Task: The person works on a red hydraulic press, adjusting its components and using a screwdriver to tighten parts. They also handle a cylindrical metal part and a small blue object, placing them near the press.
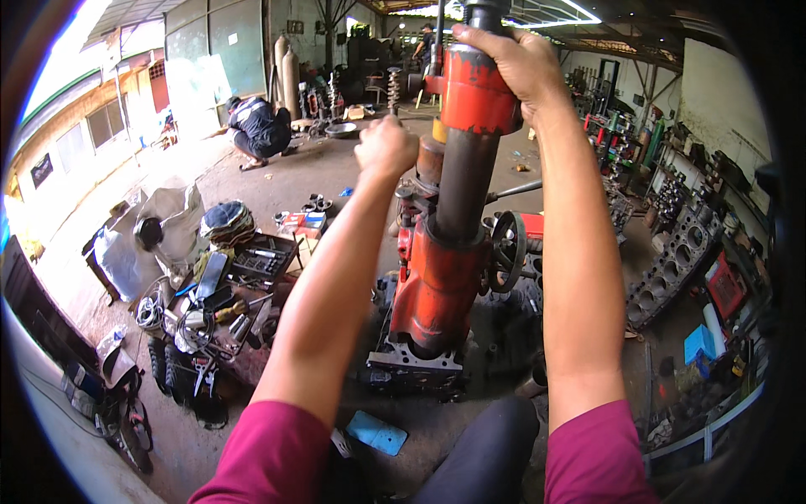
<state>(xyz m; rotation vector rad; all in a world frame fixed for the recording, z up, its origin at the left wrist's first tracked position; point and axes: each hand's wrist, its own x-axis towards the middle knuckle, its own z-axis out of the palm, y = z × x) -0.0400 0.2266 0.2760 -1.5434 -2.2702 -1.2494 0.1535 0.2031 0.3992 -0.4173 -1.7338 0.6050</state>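
In front of me stands a red boring machine (432, 290) on a metal engine block (411, 361). Its thick dark column (466, 185) rises to a worn red head (474, 97). My right hand (533, 71) grips the top of that head, thumb across the front and fingers hidden behind. My left hand (386, 149) is a closed fist just left of the column; what it holds is hidden. Directly above the fist a coil spring (394, 88) shows, and I cannot tell whether it joins what I hold. A dark handwheel (509, 252) sits on the machine's right side.
Tools crowd a tray (264, 256) at left, by white sacks (159, 231). A blue flat object (377, 433) lies near my legs. Another engine block (676, 260) leans at right, near a blue box (698, 344). A person (260, 130) crouches far left; another (426, 42) stands behind.
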